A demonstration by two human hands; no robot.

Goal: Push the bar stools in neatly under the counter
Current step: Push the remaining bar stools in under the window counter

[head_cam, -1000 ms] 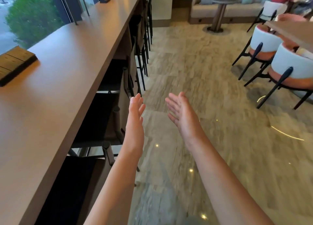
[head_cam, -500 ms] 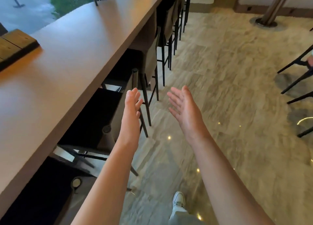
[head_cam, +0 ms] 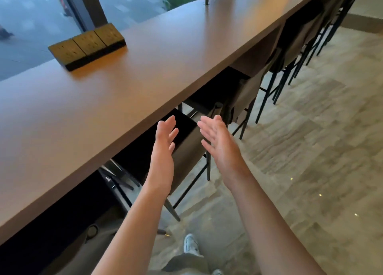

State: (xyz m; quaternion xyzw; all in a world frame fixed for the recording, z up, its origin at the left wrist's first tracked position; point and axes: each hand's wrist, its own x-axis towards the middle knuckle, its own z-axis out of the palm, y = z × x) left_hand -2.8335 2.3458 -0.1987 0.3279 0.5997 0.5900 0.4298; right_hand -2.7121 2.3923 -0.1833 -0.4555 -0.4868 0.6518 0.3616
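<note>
A long brown counter (head_cam: pixel 128 100) runs from the near left to the far right. Several dark bar stools stand in a row along its edge. The nearest stool ahead (head_cam: pixel 186 150) has a black seat partly under the counter and a brown backrest facing me. My left hand (head_cam: pixel 163 150) and my right hand (head_cam: pixel 219 144) are stretched out with straight fingers, palms facing each other, on either side of that backrest's top. Whether they touch it I cannot tell. The stool beyond it (head_cam: pixel 238 94) also sits partly under the counter.
A block of power sockets (head_cam: pixel 87 45) lies on the counter near the window. Another stool (head_cam: pixel 93 239) is at the lower left, close to my legs. My shoe (head_cam: pixel 191 245) stands on the stone floor (head_cam: pixel 310 160), which opens out to the right.
The view has turned left toward the counter and moved closer. Both hands have come forward from over the floor to the stool's backrest, still open.
</note>
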